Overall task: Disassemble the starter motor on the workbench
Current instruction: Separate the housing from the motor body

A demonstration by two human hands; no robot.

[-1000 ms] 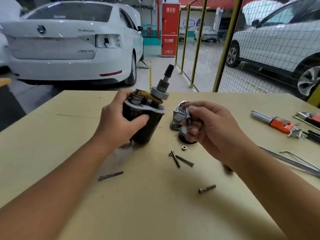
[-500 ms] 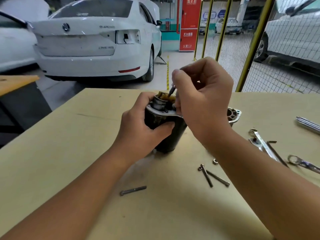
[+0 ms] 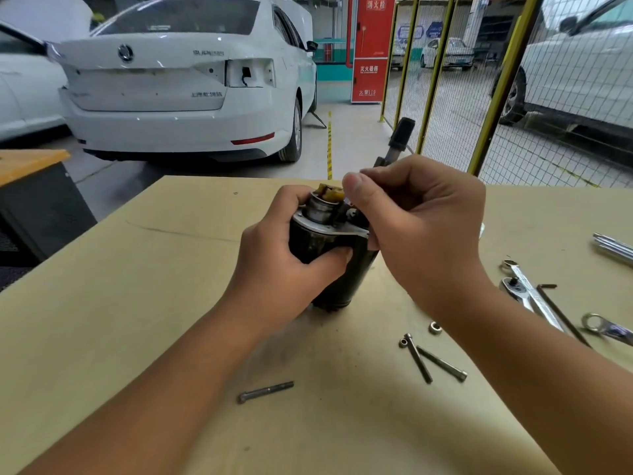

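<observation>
Black starter motor (image 3: pixel 329 269) upright on bench (image 3: pixel 137 303); L hand (image 3: pixel 284 265) wrapped round body, R hand (image 3: pixel 418 228) fingers curled at top.

White car (image 3: pixel 178 87), yellow mesh fence (image 3: pixel 442 97), concrete floor (image 3: pixel 346 142).

Black starter motor (image 3: pixel 329 269), tan workbench (image 3: pixel 137 303), white car (image 3: pixel 178 97), red cabinet (image 3: pixel 371 49)

The motor (image 3: pixel 334 269) stands upright on the bench (image 3: pixel 137 303), gripped from the left by the left hand (image 3: pixel 291 262); the right hand (image 3: pixel 418 228) curls at its top right. Before it lie three bolts (image 3: pixel 432 361) (two crossed, one apart to the left) and a nut (image 3: pixel 435 327). Wrenches (image 3: pixel 534 296) lie at right.
</observation>
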